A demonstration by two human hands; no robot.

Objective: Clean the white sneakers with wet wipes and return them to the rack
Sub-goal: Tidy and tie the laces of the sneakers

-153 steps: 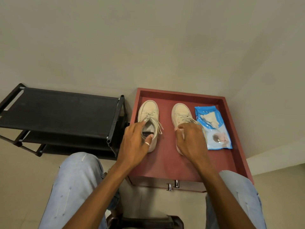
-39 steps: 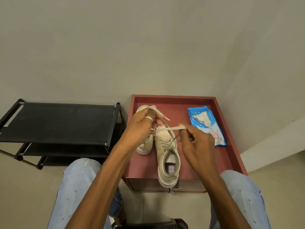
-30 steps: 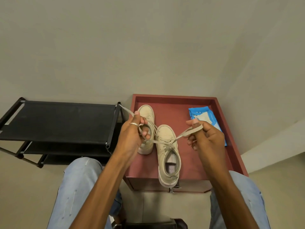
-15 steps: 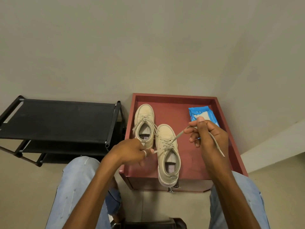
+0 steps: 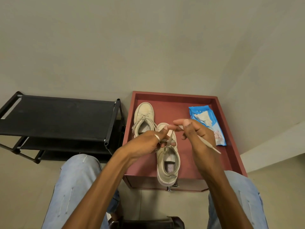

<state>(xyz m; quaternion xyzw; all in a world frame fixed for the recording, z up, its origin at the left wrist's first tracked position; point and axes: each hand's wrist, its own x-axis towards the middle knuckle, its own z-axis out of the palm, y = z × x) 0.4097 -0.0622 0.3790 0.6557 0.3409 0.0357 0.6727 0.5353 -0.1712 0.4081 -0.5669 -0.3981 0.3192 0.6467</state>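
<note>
Lace-tying is the step in hand, by the look of it — wiping seems over for the near sneaker (image 5: pixel 167 160), and it is being tidied before it goes to the rack (image 5: pixel 56 118). The left hand (image 5: pixel 146 144) pinches a bit of lace (image 5: pixel 170 138) over the tongue, fingers curled close around it. The right hand (image 5: pixel 196 136) has thumb and forefinger closed narrow on the other end, whose free tail runs down across the hand toward the right edge of the red cabinet top (image 5: pixel 189 156); the other fingers are loosely bent.

Next, I judge, the two ends must be crossed and drawn snug into a knot or bow, with the shoe kept from sliding, since its heel overhangs the front edge of the top. Then both shoes go to the rack, which stands just left of the cabinet, its top shelf bare.

That sneaker lies lengthwise near the middle of the top, toe away from the person, opening upward; it is off-white, cream in this light, with a pale sole. Whether marks remain on it I cannot tell. The far sneaker (image 5: pixel 144 118) sits by the back-left corner, just beside the first one's toe, laces loose. The wipes pack (image 5: pixel 208 124) lies near the right edge — open, a wipe bunched at its mouth.
</note>
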